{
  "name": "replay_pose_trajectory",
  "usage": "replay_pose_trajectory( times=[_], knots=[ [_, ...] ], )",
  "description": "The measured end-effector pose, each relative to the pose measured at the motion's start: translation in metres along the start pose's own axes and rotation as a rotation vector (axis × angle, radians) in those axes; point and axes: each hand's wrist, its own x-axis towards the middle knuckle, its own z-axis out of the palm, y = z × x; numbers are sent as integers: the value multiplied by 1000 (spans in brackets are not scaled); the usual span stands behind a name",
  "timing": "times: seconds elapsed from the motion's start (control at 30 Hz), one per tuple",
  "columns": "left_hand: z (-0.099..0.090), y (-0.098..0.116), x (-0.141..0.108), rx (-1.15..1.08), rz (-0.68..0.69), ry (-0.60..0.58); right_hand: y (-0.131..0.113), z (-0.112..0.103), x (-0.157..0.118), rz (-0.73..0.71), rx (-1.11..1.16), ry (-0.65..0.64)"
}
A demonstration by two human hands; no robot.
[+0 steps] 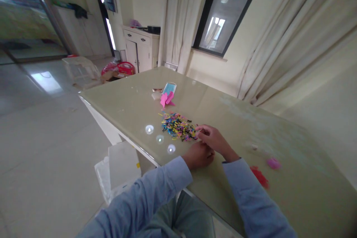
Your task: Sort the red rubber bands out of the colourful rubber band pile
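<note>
A loose pile of small thin bands in yellow, blue, pink and black lies on the table. At the pile's right edge is my right hand, its thumb and fingers drawn together in a pinch. What sits between those fingertips, if anything, is too small to tell. My left hand rests on the tabletop just below it, fingers curled closed, and a small dark bit shows by them. The right hand partly covers it, so its contents cannot be made out.
The glossy table also bears pink paper-like pieces, a blue face mask, a red heap and a pink item. White boxes stand by its left edge. A plastic stool is further off.
</note>
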Motion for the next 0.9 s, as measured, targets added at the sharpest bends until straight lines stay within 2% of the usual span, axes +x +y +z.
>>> replay_pose_trajectory(
  times=[0.13, 0.3, 0.43, 0.67, 0.8, 0.9],
  knots=[
    [16, -11, 5, -224, -33, 121, -5, 32, 34, -42, -314, -7],
    [34, -21, 9, -255, 49, 137, -3, 54, 55, -110, -425, -50],
    [28, -17, 8, -214, 43, 148, -3, 54, 61, -115, -458, -97],
    [6, -6, 4, -45, 68, 23, -6, 44, 58, 10, -546, -152],
    [13, -9, 6, -54, 53, 32, -4, 38, 55, 3, -559, -105],
    [20, -11, 9, -50, 41, 69, -3, 35, 54, 48, -570, -72]
  ],
)
